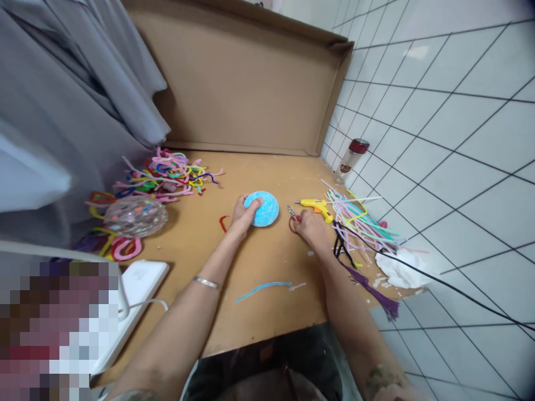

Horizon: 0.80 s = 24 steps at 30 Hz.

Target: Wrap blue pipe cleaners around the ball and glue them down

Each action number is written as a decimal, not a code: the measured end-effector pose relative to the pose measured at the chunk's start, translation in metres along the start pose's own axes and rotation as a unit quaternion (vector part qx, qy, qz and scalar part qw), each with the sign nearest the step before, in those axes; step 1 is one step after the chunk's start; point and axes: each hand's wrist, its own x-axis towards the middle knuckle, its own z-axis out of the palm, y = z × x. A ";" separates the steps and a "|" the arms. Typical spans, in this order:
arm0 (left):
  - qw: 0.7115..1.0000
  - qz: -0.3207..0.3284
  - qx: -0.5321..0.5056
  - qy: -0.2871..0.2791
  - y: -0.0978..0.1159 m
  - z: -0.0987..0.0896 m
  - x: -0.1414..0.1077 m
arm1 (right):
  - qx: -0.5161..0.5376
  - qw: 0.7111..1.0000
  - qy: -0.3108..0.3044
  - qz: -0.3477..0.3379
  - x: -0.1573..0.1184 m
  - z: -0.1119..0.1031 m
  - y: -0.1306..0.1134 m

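Note:
A round blue coiled disc (264,210) is in my left hand (246,213), the thumb lying over its upper left face. To its right, my right hand (309,225) has its fingers closed at the handles of small red-handled scissors (294,218), whose tips point up and left. Just above that hand lies a yellow glue gun (314,206). A blue pipe cleaner strip (263,288) rests on the table nearer to me, and a short red piece (224,223) is left of my left hand.
Colorful pipe cleaners (167,172) and a clear bowl (136,216) are at left, above a white device (134,289). Pastel strips (355,217), a jar (351,159), purple tassel (376,292) and black cord (438,284) are at right. Cardboard (251,78) stands behind.

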 end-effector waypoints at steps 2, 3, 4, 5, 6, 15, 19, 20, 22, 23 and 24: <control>1.000 0.001 -0.004 0.003 0.000 0.000 0.000 | -0.007 1.000 0.010 0.027 0.003 0.002 0.004; 1.000 0.001 -0.005 0.003 0.000 0.000 0.000 | -0.007 0.999 0.015 0.036 0.004 0.003 0.006; 1.000 0.000 -0.006 0.003 0.000 0.000 0.000 | -0.005 0.999 0.019 0.042 0.005 0.004 0.008; 1.000 -0.001 -0.006 0.003 0.000 0.000 0.000 | -0.001 0.999 0.022 0.045 0.006 0.005 0.010; 1.000 -0.003 -0.005 0.004 0.000 0.001 0.000 | 0.006 0.999 0.028 0.045 0.006 0.006 0.011; 1.000 0.002 -0.002 -0.002 0.004 0.003 0.000 | 0.400 0.899 0.145 -0.109 0.024 0.007 -0.018; 0.999 0.023 -0.007 -0.021 0.002 0.002 0.001 | 0.540 0.832 0.025 -0.128 0.045 0.004 -0.054; 0.999 0.030 -0.012 -0.032 0.001 0.001 0.001 | 0.561 0.817 -0.003 -0.136 0.049 0.004 -0.062; 0.997 0.044 -0.026 -0.056 -0.001 0.000 0.001 | 0.595 0.791 -0.038 -0.137 0.053 0.006 -0.072; 0.996 0.047 -0.032 -0.063 -0.002 0.000 0.001 | 0.607 0.782 -0.043 -0.134 0.054 0.008 -0.075; 0.996 0.049 -0.036 -0.067 -0.003 0.000 0.001 | 0.615 0.776 -0.042 -0.131 0.054 0.010 -0.077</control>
